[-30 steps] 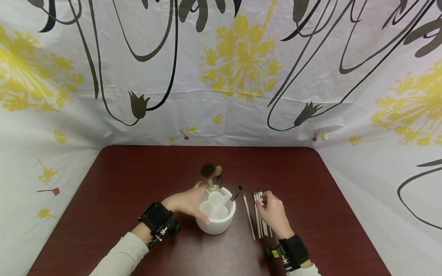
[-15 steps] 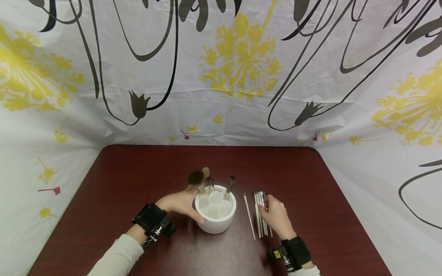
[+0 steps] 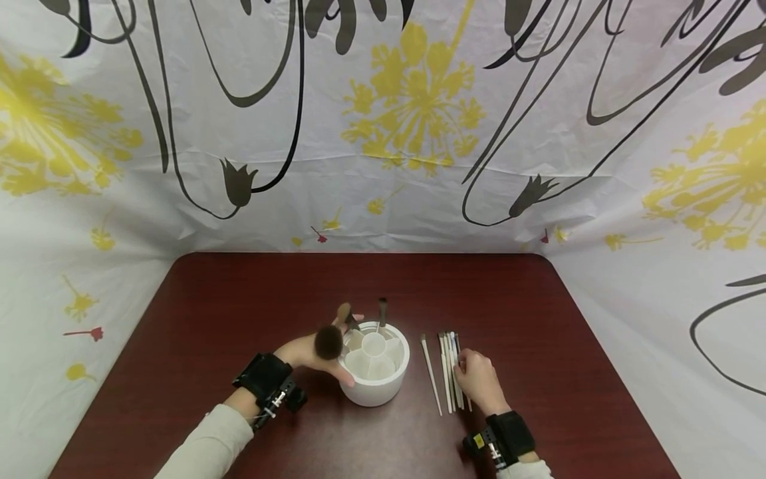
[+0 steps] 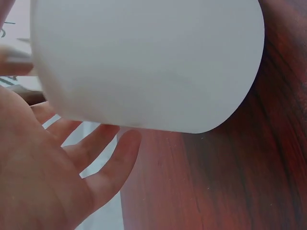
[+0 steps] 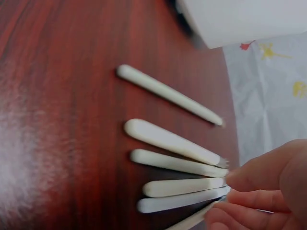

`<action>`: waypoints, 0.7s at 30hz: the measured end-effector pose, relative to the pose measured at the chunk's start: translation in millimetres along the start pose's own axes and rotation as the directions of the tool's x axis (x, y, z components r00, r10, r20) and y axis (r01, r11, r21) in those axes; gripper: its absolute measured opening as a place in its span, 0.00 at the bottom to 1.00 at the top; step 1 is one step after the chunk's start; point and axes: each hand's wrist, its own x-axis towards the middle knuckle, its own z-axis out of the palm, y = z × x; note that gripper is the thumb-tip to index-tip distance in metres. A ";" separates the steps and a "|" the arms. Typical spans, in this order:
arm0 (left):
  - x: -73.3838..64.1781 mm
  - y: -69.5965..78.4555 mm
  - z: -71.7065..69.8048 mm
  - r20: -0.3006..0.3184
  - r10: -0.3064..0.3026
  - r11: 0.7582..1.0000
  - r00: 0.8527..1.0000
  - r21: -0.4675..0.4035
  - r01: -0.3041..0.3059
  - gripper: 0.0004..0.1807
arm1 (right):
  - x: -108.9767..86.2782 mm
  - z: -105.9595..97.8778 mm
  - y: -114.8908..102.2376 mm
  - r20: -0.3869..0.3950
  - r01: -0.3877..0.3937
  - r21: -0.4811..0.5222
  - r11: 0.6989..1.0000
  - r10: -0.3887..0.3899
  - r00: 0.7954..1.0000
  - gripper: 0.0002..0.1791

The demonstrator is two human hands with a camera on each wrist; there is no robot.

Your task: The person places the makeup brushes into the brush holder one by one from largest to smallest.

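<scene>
A white round brush holder (image 3: 372,394), divided inside into compartments, stands on the dark red-brown table. My left hand (image 3: 305,352) grips it from the left, thumb on the near side and fingers on the far side. Out of it rise a large dark fluffy makeup brush (image 3: 328,342), a tan-tipped brush (image 3: 344,312) and a small dark brush (image 3: 383,311). To the right several slim white-handled makeup brushes (image 3: 447,372) lie side by side. At their right edge my right hand (image 3: 477,382) pinches one makeup brush (image 5: 184,200), its grip partly hidden.
One separate white-handled brush (image 3: 431,374) lies between the holder and the row. Behind the table (image 3: 251,279) hangs a white cloth (image 3: 389,193) with yellow and grey flowers. Each wrist wears a black camera strap (image 3: 263,380).
The holder's brushes have swung counterclockwise, the small one moving from right to back and the large one to the left. My right hand has drawn slightly nearer, its fingers closing together.
</scene>
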 end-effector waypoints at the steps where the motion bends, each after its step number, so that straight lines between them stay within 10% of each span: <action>1: -0.1 2.9 -0.1 0.006 0.000 1.000 1.000 0.006 0.000 0.56 | 0.4 1.8 1.3 -0.004 0.000 0.000 1.000 0.000 1.000 0.07; 21: 1.1 12.3 0.0 0.054 -0.156 0.988 0.986 -0.006 0.157 0.51 | 7.2 14.9 3.4 -0.041 0.032 -0.042 0.999 -0.034 0.999 0.03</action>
